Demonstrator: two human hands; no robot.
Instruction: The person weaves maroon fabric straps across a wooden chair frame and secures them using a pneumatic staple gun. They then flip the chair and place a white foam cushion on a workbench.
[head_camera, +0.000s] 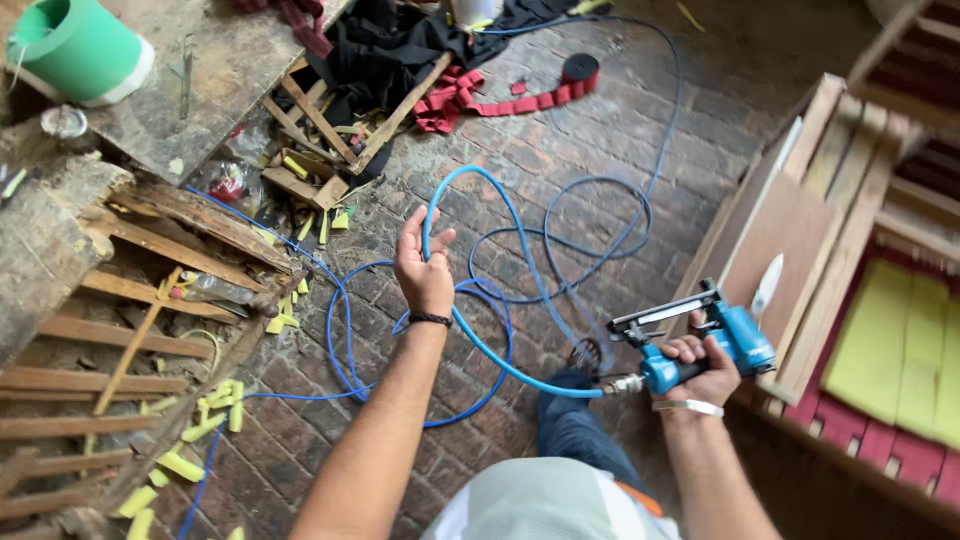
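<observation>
— Both hands are busy from where I watch. My left hand (424, 272) is raised over the brick floor (560, 130), fingers curled loosely round a loop of the blue air hose (480, 350); my right hand (703, 372) is clenched on the grip of the blue pneumatic stapler (700, 335).

— Where does the hose run?

— From the metal coupling at the stapler's base it arcs left through my left palm, rises in a smooth bend above the fingers, then falls into loose coils on the bricks and trails off toward the top of the view.

— Any containers?

— I see a green bucket (82, 45) lying tilted on the grey slab at the upper left; I cannot tell what is in it. To the right stands a wooden frame (850, 200), its open compartment lined with flat yellow foam pads (905, 350) over red fabric.

— And the materials?

— Rough ones mostly. I see weathered wooden slats (130, 340) on the left, splintered and dusty, with yellow foam scraps (215, 410) strewn among them. The bricks look worn and uneven. A red strap (500, 100) lies crumpled beside black cloth (400, 45) near the top. The stapler has a glossy blue body and a straight silver magazine; a dark band sits on my left wrist and a pale one on my right.
</observation>
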